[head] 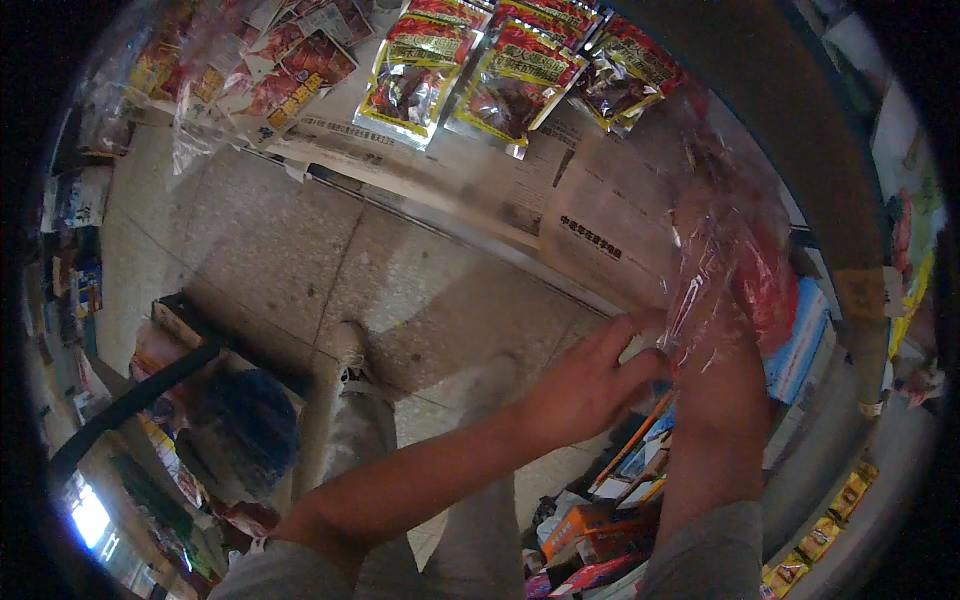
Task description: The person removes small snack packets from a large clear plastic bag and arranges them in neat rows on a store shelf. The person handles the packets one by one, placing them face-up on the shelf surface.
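Note:
A crumpled clear plastic bag (694,289) hangs around my right forearm and over my right hand (694,180). That hand is blurred behind the film at the right of the shelf, so its fingers and anything in them are hidden. With thumb and fingers, my left hand (592,375) pinches the bag's lower edge beside my right forearm. Something red (765,285) shows just right of the bag. Beyond my hands, several red and yellow foil food packets (517,82) lie in rows on a newspaper-lined shelf (480,180).
More red packets (300,75) lie loose at the far left, partly under clear film. Below my right arm are cartons, including an orange box (592,529). A blue-and-white box (799,341) stands at the right. A dark stool-like object (247,427) is on the tiled floor (247,232) at left.

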Demonstrator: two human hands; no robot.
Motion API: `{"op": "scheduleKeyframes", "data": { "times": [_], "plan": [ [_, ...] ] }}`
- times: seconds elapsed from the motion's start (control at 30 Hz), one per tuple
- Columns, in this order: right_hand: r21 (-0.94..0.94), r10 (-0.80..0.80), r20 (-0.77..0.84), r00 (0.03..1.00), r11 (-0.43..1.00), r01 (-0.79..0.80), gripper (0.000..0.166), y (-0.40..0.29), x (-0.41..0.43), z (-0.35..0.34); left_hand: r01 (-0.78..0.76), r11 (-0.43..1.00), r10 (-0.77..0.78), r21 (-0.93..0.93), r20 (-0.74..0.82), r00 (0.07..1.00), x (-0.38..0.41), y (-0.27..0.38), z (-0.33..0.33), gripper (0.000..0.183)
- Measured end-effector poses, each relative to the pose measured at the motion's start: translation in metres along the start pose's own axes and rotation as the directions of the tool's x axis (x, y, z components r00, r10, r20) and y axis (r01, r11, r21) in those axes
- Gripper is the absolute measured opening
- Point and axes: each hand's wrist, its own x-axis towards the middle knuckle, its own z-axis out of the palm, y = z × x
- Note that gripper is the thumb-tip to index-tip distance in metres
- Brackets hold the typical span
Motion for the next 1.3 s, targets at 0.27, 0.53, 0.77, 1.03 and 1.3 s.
{"op": "scheduleKeyframes", "data": {
  "times": [0.27,0.53,0.77,1.03,1.3],
  "plan": [
    [0.051,0.043,0.008,0.999,0.998,-0.043,0.043,-0.007,-0.082,-0.013,0.167,0.979,-0.157,0.119,-0.086,0.984,0.006,0.014,0.006,0.029],
    [0.151,0.133,0.026,0.991,0.979,-0.135,0.042,-0.016,-0.149,-0.017,0.192,0.981,-0.184,0.040,-0.144,0.972,-0.003,0.005,0.024,0.034],
    [0.286,0.186,0.034,0.982,0.939,-0.188,0.042,-0.013,-0.170,-0.011,0.201,0.962,-0.224,-0.182,-0.115,0.968,-0.006,-0.015,0.027,0.030],
    [0.146,0.350,0.206,0.914,0.912,-0.383,0.044,-0.088,-0.208,-0.066,0.162,0.937,-0.235,-0.308,-0.215,0.948,0.024,-0.043,0.027,0.043],
    [0.479,0.746,0.290,0.600,0.430,-0.766,0.042,-0.127,-0.223,-0.136,0.159,0.815,-0.258,-0.558,-0.104,0.960,0.061,-0.044,0.026,0.056]
  ]
}}
